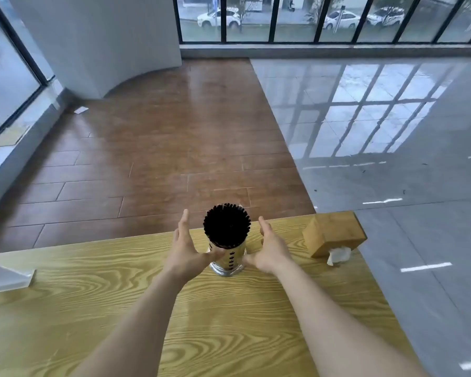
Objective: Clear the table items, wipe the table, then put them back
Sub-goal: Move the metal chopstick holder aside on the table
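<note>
My left hand (184, 250) has its fingers (185, 219) spread open and pointing away from me, the thumb laid against the lower side of the metal holder (227, 258); my right hand (272, 250) mirrors it on the other side, fingers also open, thumb tip at the holder's wall. I cannot tell whether either palm actually presses on it, since the far sides of both hands are hidden from me. The holder is a shiny perforated cylinder standing upright near the far edge of the tabletop (120, 295), packed with black chopsticks (226, 225) whose ends form a dark round mass that hides its rim. To the right, near the corner, sits a wooden tissue box (335, 235) with a white tissue (337, 255) sticking out at its near face. At the left edge a clear acrylic stand (6, 278) is cut off by the frame.
</note>
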{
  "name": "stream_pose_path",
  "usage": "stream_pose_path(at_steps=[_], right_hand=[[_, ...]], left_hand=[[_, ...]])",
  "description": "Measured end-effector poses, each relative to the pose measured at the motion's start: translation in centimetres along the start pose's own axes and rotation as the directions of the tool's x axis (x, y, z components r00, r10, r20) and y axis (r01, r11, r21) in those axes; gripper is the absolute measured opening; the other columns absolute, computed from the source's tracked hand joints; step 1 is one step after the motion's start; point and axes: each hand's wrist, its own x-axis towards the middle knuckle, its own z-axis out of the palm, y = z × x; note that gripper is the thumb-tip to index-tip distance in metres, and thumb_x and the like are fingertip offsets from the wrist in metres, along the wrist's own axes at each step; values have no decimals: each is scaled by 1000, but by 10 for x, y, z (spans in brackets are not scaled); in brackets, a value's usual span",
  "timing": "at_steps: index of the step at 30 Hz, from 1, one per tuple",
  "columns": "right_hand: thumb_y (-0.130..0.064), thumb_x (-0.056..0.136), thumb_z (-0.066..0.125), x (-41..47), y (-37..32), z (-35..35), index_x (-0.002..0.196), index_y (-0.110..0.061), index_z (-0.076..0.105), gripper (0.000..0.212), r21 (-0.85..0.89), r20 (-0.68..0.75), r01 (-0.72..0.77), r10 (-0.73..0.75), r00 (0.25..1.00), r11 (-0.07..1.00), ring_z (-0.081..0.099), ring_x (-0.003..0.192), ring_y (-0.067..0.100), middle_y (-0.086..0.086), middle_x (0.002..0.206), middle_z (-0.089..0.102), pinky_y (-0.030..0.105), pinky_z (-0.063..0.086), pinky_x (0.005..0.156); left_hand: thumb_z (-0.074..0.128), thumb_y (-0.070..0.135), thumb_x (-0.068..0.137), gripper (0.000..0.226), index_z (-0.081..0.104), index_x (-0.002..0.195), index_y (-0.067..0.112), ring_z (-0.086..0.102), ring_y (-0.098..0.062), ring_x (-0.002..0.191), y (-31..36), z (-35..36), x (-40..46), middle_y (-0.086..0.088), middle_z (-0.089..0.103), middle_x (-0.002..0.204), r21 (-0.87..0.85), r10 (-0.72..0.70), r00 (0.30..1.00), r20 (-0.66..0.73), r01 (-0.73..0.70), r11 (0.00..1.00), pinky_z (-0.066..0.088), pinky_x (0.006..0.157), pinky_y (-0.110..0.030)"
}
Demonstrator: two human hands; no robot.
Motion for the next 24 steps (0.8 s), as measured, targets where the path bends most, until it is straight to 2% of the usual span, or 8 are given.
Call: stream_pose_path(at_steps=[4,8,12,16,18,20,22,24], right_hand=[[-14,66,92,22,15,2,158,-30,17,120,146,98,-39,25,995,989,49,137,27,1,155,43,48,47,109],[-6,63,91,32,13,13,145,-24,45,96,252,155,-22,-18,988,967,59,127,22,-3,137,61,45,52,104],[-1,67,87,29,16,9,142,-21,48,87,256,115,-29,0,993,966,61,123,23,-2,134,62,37,52,100],[-5,69,88,10,16,3,141,-18,49,83,216,91,-8,-12,996,976,57,125,20,0,135,61,29,45,99],[-6,70,88,-3,27,-12,140,-18,50,80,218,86,-22,3,996,976,55,116,14,-1,134,61,23,42,94],[-5,71,87,-16,46,-34,140,-17,50,79,233,73,-36,19,997,972,51,107,9,-3,126,60,17,39,88],[-2,71,85,-28,69,-56,138,-16,50,77,243,53,-57,46,998,968,52,104,8,-7,115,58,13,39,82],[0,70,85,-39,90,-75,135,-18,52,75,248,32,-76,70,997,966,57,104,9,-9,111,59,15,41,81]], left_hand=[[86,8,73,128,-5,160,34,25,-20,154,-7,28,12,5,16,169,-220,-112,989,100,132,966,35,118,-46],[78,-3,75,90,36,151,23,50,-19,139,-18,35,22,6,49,150,-204,-144,988,55,153,967,48,104,-36],[77,-3,75,81,44,146,19,59,-17,127,-18,44,18,4,55,146,-207,-161,987,17,161,965,52,103,-40],[77,-1,80,71,48,141,22,64,-12,109,-9,51,-4,7,59,134,-201,-128,990,-56,114,973,52,92,-32],[79,3,80,67,51,138,24,66,-6,99,-3,65,-14,7,62,129,-163,-94,993,-72,82,983,53,88,-30],[81,7,79,63,53,132,30,67,1,95,6,85,-25,10,64,125,-142,-60,997,-46,53,988,54,83,-26],[83,11,79,60,54,125,36,69,-2,98,15,110,-36,12,66,124,-141,-42,999,12,43,989,57,87,-32],[83,15,78,59,55,126,36,71,-5,100,24,133,-46,13,66,124,-124,-28,998,53,34,992,58,92,-38]])
